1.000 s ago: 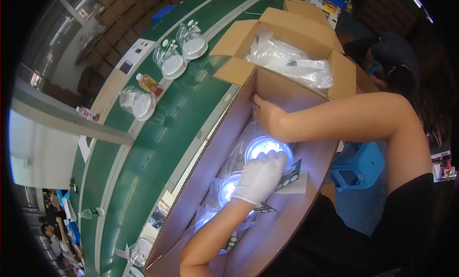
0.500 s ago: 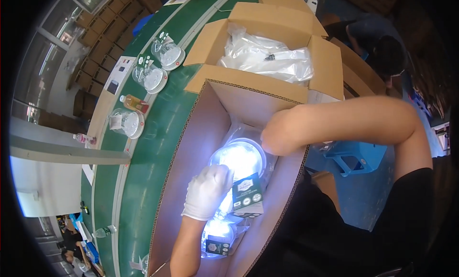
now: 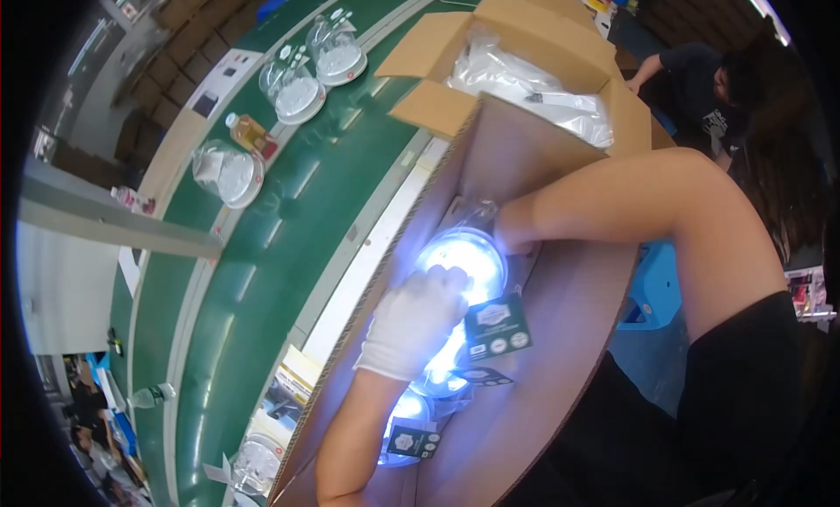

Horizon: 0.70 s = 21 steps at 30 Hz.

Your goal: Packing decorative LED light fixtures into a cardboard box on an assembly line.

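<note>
A glowing lamp (image 3: 475,251) sits inside a long brown box (image 3: 569,306), flanked by a worker's two hands. The left hand (image 3: 416,319), in a white glove, comes in from 7 o'clock, its knuckles in front of the lamp's bright face. Its fingers look curled, but glare and blur leave it impossible to tell whether they grip. The right hand (image 3: 518,225), bare, reaches in from 3 o'clock and is at the lamp's 2 o'clock edge; its fingers are hidden, so their state cannot be told.

A green tag (image 3: 499,328) shows at the lamp's 5 o'clock, and further lit lamps (image 3: 404,412) lie in the same box toward 7 o'clock. Beyond the box, between 12 and 1 o'clock, an open carton (image 3: 626,118) holds clear plastic (image 3: 507,78). A green belt (image 3: 289,244) curves past at 9 o'clock. On it, between 9 and 11 o'clock, stand three clear domes (image 3: 298,100) with pale bases, an amber bottle (image 3: 253,136) among them. A blue stool (image 3: 652,293) is at 3 o'clock; a co-worker (image 3: 700,91) in dark clothing bends forward at 2 o'clock.
</note>
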Tool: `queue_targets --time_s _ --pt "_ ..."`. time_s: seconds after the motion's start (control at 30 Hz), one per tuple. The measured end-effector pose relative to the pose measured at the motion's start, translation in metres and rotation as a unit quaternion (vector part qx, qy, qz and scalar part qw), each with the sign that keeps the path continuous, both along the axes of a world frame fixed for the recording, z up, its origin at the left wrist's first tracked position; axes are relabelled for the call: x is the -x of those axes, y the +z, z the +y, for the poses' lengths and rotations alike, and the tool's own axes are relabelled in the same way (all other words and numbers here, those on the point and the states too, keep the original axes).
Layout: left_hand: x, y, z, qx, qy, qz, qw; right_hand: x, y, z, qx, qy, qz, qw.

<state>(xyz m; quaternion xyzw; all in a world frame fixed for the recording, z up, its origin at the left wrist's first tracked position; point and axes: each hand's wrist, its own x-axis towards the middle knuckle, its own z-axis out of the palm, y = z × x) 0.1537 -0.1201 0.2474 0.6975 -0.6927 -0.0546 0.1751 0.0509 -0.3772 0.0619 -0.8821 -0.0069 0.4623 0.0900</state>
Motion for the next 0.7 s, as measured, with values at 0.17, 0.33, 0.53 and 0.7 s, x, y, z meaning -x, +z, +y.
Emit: queue_targets --time_s 0.17,0.33,0.53,0.7 --pt "-0.001 -0.004 0.012 -0.049 0.053 -0.009 0.997 -0.029 0.096 0.036 0.151 0.064 0.224 0.961" --pt "0.001 -0.005 0.016 -0.012 0.033 -0.012 0.999 -0.034 0.083 0.024 0.045 0.190 0.118 0.974" --pt "0.005 -0.005 0.016 -0.019 0.048 -0.033 0.998 -0.030 0.083 0.019 0.076 0.181 0.030 0.980" --pt "0.002 -0.003 0.017 -0.032 0.041 -0.029 0.998 -0.032 0.051 0.024 0.128 0.152 0.086 0.976"
